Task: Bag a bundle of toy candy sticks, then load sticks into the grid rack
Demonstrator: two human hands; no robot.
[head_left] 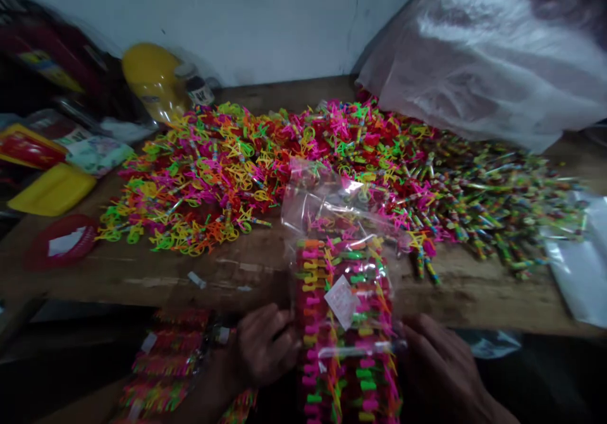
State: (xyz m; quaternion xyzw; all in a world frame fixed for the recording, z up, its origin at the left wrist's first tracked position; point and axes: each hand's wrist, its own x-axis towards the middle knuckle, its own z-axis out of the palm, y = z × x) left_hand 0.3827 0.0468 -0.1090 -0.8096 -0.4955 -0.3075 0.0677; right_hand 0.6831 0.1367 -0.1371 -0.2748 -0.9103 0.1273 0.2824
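Between my hands is a clear plastic bag (310, 323) packed with rows of small neon plastic pieces, a white paper slip (342, 302) lying inside or on it. My left hand (268, 342) is closed at the bag's left edge, fingers curled. On the opposite edge my right hand (434, 354) pinches the film, its fingertips partly dark. The bag's loose upper end (327, 199) rests over the table edge, towards a heap of bright plastic pieces (227, 165). Several filled packs (165, 361) lie below, left of my left hand.
Patterned thin sticks (502, 196) spread on the right of the wooden table (227, 278). A large translucent sack (488, 64) stands behind them. At the left are a red round dish (61, 241), a yellow scoop-like piece (52, 190) and a yellow rounded container (154, 79).
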